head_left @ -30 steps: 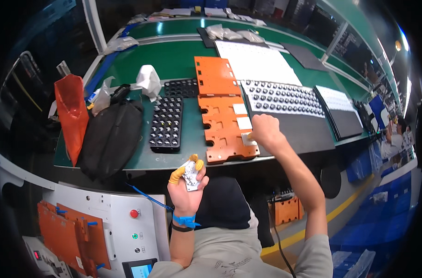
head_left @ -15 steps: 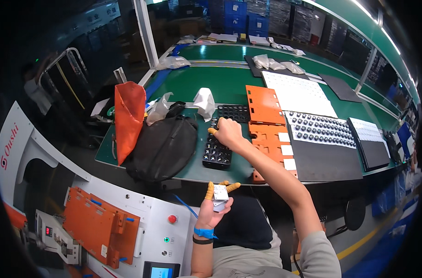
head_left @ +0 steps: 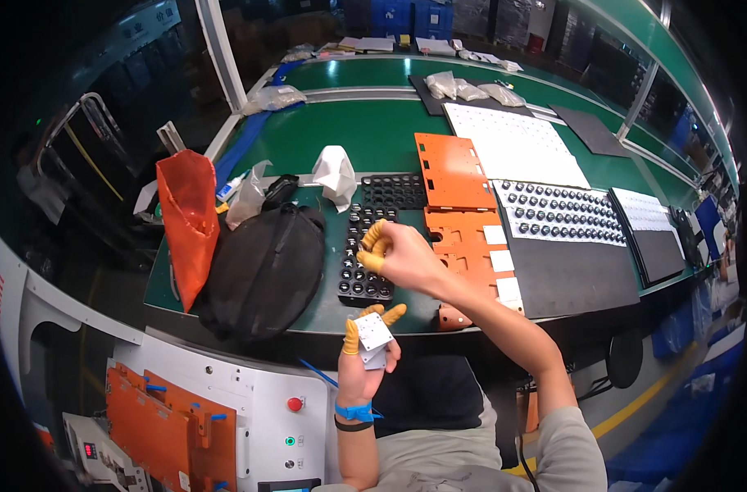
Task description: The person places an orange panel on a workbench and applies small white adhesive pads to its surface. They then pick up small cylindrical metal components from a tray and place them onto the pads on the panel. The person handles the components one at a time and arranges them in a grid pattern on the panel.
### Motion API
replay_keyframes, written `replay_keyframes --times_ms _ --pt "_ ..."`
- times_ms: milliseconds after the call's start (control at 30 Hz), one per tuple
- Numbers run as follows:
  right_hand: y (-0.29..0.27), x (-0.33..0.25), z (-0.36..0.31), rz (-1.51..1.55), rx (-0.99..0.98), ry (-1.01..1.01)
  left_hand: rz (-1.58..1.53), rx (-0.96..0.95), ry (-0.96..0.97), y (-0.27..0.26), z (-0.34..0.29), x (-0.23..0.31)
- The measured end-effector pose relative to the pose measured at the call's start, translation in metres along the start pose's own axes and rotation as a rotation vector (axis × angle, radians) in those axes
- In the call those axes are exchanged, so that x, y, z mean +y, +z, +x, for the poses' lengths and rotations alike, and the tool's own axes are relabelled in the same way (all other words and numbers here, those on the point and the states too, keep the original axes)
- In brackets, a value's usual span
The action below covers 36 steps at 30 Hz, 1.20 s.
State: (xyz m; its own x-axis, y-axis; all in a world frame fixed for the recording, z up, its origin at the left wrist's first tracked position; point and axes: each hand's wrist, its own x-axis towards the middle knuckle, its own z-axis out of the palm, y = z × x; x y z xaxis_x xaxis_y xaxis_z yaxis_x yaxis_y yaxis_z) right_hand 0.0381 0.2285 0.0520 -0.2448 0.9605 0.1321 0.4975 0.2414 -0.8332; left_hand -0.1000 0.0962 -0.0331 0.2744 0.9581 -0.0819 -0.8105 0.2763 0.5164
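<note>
— Left hand [head_left: 358, 377] near the bench's [head_left: 322, 316] close edge, right hand [head_left: 408, 261] farther off; what do they hold?

— Left clamps white square plates [head_left: 373, 333], at least two, stacked askew, perhaps because that bares their edges; right hovers, fingers curled, over the near black tray [head_left: 363, 300]; I cannot tell whether they close on a part.

— How many trays?

— Two, the far tray [head_left: 394, 192] behind, likely lined up for short reaches; right of them, three white squares [head_left: 502, 261] line the orange fixture [head_left: 463, 234]; farther right, four rows of round black parts [head_left: 560, 215].
</note>
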Motion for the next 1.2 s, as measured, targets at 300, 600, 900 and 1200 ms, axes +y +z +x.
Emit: replay_keyframes --times_ms 300,600,900,1200 --pt "-0.035 -0.009 -0.093 0.064 0.257 -0.417 0.025 -0.086 0.044 0.024 0.002 -0.015" --pt "-0.039 0.004 -0.126 0.198 0.058 -0.266 0.425 -0.013 0.370 0.044 -0.004 -0.023" --pt "-0.045 0.009 -0.135 0.160 0.005 -0.398 0.391 -0.144 0.451 0.049 -0.009 -0.035" --pt "-0.050 0.026 -0.135 0.039 0.036 -0.693 0.473 -0.101 0.374 0.050 -0.013 -0.039"
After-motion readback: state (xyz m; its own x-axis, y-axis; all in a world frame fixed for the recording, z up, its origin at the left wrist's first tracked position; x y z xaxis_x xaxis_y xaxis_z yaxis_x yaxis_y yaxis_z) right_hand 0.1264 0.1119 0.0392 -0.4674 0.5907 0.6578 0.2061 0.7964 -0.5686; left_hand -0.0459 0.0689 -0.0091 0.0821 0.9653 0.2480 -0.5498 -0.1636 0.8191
